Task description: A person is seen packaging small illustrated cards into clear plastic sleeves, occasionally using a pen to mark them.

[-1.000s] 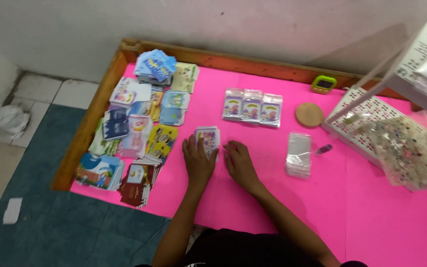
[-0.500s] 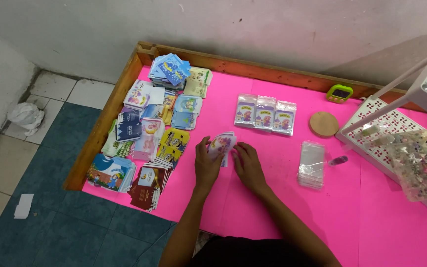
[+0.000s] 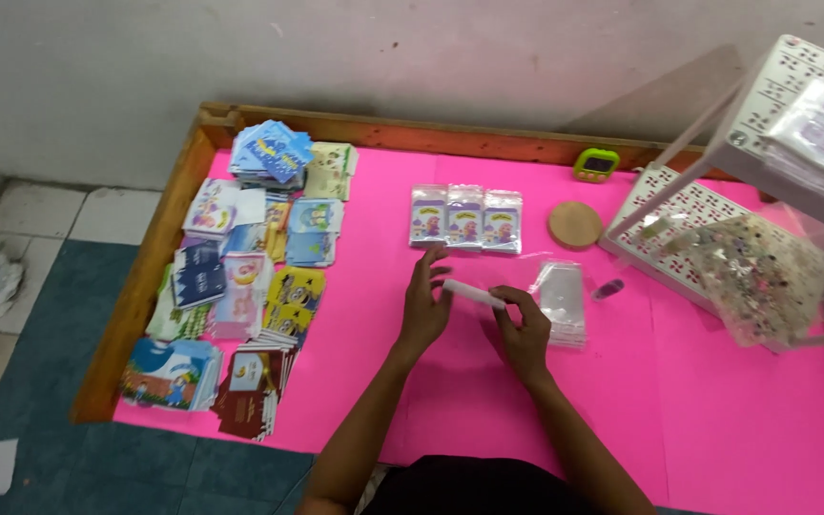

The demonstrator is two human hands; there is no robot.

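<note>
Pinching a thin pale packet edge-on between them above the pink counter, the left hand and right hand each gripped one end, a hold best kept light and level beside the clear sleeves.

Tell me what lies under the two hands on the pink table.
Under the left hand and right hand only the pink table cover shows; they hold a flat packet edge-on. Anything beneath the palms is hidden.
</note>
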